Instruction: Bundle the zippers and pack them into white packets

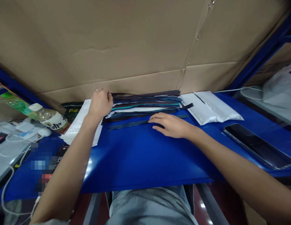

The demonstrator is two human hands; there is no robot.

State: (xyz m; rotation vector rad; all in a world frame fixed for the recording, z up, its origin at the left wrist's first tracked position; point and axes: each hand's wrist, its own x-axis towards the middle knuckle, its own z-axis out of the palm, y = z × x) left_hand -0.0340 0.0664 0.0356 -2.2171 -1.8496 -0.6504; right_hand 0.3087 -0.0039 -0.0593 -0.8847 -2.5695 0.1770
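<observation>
A stack of long, thin dark strips that look like zippers [145, 105] lies across the back of the blue table, with brown, navy, teal and white edges showing. At the stack's far left end my left hand [101, 101] is closed, its fingertips at the end of a dark brown zipper [145, 93]; the pinch itself is partly hidden. In front of the stack lies a single dark zipper [128, 125]. My right hand [171, 125] rests over it, fingers stretched out and touching it, thumb apart.
White plastic packets [209, 107] [77, 125] flank the stack. A phone [260, 145] lies at right. On the left stand a labelled bottle [50, 118], a green bottle [18, 104] and white cables [9, 175]. A cardboard wall [136, 47] closes off the back, with blue frame posts [260, 59] beside it.
</observation>
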